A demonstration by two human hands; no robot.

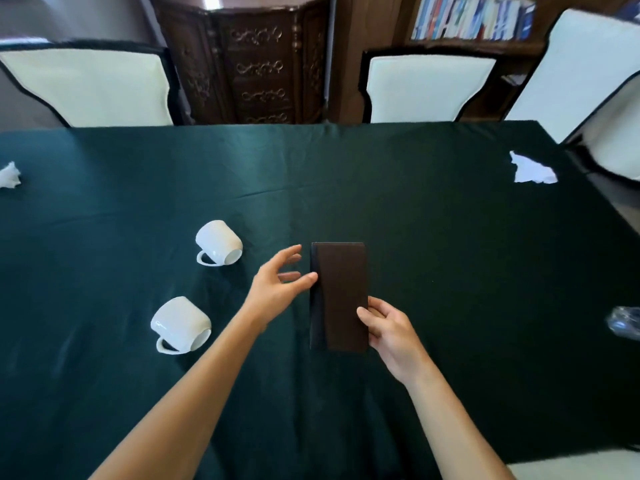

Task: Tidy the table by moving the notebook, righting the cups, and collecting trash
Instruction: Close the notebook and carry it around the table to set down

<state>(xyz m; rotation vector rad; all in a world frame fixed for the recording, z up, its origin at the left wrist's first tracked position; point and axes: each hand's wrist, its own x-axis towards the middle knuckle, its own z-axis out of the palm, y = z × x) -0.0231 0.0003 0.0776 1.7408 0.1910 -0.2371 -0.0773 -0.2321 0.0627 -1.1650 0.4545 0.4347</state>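
Observation:
A dark brown notebook (pixel 341 296) lies closed in the middle of the green tablecloth (pixel 450 254). My right hand (pixel 388 330) grips its right edge near the lower corner, thumb on the cover. My left hand (pixel 277 285) is at its left edge, fingers spread, thumb tip touching the spine. Two white cups lie on their sides to the left: one farther (pixel 218 242), one nearer (pixel 180 323). Crumpled white paper sits at the far left (pixel 9 174) and far right (pixel 531 169). A clear plastic wrapper (pixel 625 322) lies at the right edge.
White-backed chairs stand behind the table at the left (pixel 90 88), centre right (pixel 426 88) and right (pixel 595 74). A carved wooden cabinet (pixel 256 64) and a bookshelf (pixel 474 19) are beyond them.

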